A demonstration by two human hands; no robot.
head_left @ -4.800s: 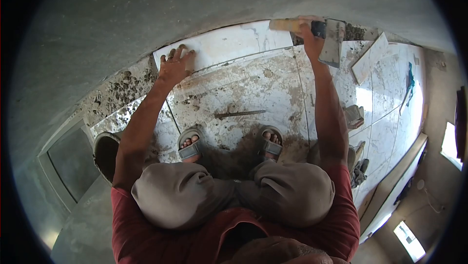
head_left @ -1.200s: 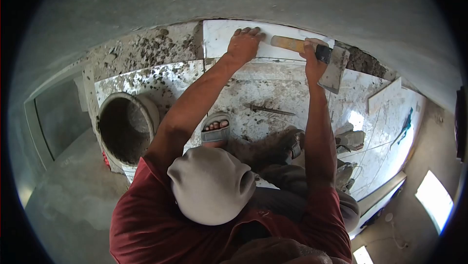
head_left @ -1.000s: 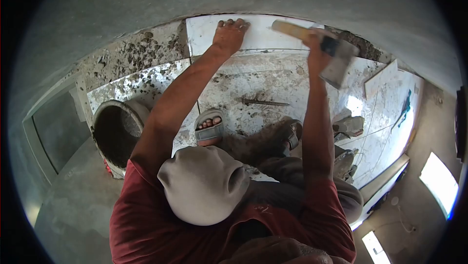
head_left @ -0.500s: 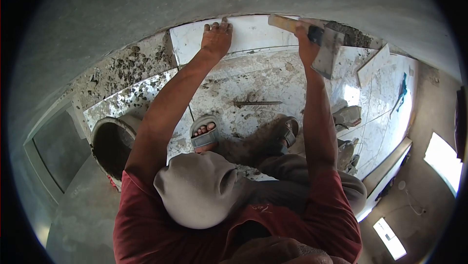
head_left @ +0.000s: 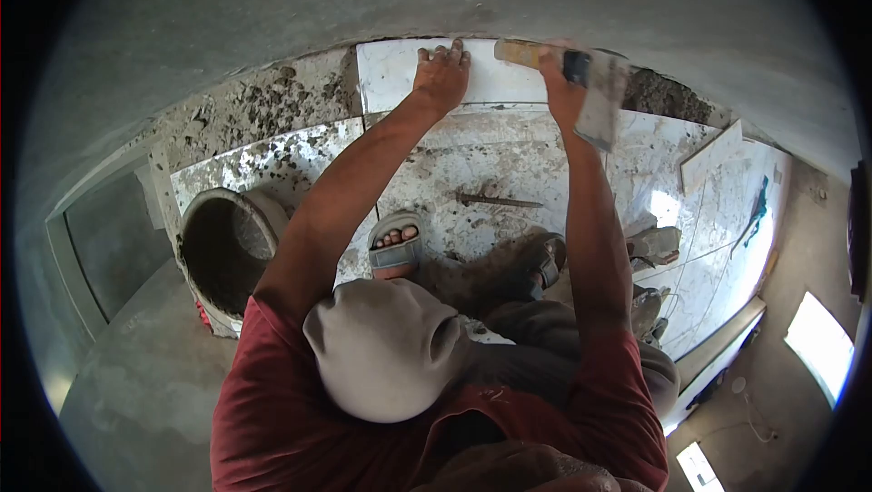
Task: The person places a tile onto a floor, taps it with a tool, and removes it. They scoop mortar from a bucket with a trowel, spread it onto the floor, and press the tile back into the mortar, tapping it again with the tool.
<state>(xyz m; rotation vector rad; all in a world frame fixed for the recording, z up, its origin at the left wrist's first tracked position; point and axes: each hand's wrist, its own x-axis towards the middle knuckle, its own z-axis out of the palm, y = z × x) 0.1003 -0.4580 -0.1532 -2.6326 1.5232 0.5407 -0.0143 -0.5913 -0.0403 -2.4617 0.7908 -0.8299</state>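
Observation:
My left hand [head_left: 442, 76] lies on a white tile [head_left: 389, 74] set along the foot of the wall, fingers spread, fingertips close to its far edge. My right hand [head_left: 565, 97] is wrapped round a trowel [head_left: 599, 109] near the dark collar between handle and blade. The trowel's yellowish handle points left over the right part of the tile. Its flat grey blade, slightly blurred, hangs to the right of the hand. Crumbled mortar [head_left: 286, 99] fills the strip along the wall to the left of the tile, and more lies to the right.
A mortar-stained bucket [head_left: 263, 219] stands at the left beside my arm. On the dirty tiled floor, a metal rod [head_left: 500, 200] lies in front of my sandalled feet [head_left: 395, 247]. A cut tile piece [head_left: 711, 158] rests near the wall at right.
The view has shifted, so most of the floor appears farther right and lower. My right hand and the trowel have moved slightly left relative to the tile. My left hand stays on it.

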